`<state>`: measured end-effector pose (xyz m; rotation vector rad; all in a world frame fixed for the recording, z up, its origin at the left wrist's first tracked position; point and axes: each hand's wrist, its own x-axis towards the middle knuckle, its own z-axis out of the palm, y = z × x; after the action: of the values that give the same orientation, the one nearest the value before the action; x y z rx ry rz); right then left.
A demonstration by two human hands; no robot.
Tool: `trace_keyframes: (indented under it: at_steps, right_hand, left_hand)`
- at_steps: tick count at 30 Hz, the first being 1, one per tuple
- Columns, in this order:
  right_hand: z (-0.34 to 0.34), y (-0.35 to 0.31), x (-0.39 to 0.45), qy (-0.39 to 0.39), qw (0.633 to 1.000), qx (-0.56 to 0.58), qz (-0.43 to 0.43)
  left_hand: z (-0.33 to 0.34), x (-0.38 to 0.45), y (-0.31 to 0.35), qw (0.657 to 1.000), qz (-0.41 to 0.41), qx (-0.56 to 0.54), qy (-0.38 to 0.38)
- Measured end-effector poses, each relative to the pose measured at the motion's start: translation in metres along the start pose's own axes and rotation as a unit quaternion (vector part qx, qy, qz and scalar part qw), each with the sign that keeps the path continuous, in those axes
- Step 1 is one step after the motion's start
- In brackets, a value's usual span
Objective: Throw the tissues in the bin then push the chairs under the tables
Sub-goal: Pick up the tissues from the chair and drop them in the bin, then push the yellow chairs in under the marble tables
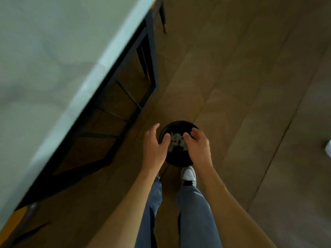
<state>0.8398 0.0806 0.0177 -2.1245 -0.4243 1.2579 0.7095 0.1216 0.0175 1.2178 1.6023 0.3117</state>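
Observation:
A round black bin (179, 158) stands on the floor just ahead of my feet. White crumpled tissues (176, 140) lie inside it, seen between my hands. My left hand (155, 145) hovers over the bin's left rim with fingers spread and nothing in it. My right hand (197, 145) is over the right rim, fingers curved and apart, also holding nothing. A chair leg (162, 15) shows at the top past the table's corner; the rest of that chair is out of view.
A pale table (53, 59) with a dark metal frame (139, 72) fills the left side. Brown tiled floor (250, 86) stretches to the right. A white object (328, 147) pokes in at the right edge. My legs and a white shoe (188, 176) are below the bin.

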Motion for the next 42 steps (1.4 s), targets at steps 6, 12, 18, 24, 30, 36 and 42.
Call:
trace_keyframes:
  at_steps: [6,12,18,24,30,36,42]
  right_hand:
    - [-0.016,-0.108,-0.11,-0.027,0.977,-0.129,-0.165]
    - [-0.012,-0.198,-0.188,-0.041,0.906,-0.247,-0.342]
    - [0.004,-0.255,-0.248,-0.076,0.822,-0.305,-0.475]
    - [0.043,-0.277,-0.31,-0.16,0.743,-0.329,-0.56]
    - [0.116,-0.278,-0.395,-0.232,0.654,-0.334,-0.638]
    - [0.199,-0.25,-0.505,-0.339,0.557,-0.314,-0.69]
    - [0.298,-0.185,-0.625,-0.396,0.484,-0.314,-0.714]
  left_hand:
    - [-0.095,-0.077,0.093,0.97,0.158,0.154,0.104]
    - [-0.196,-0.135,0.137,0.906,0.203,0.267,0.259]
    - [-0.264,-0.199,0.146,0.882,0.161,0.235,0.375]
    - [-0.315,-0.27,0.131,0.85,0.078,0.208,0.477]
    - [-0.37,-0.35,0.078,0.785,-0.002,0.185,0.592]
    - [-0.422,-0.44,-0.001,0.729,-0.09,0.134,0.665]
    - [-0.484,-0.537,-0.11,0.683,-0.166,0.084,0.707]
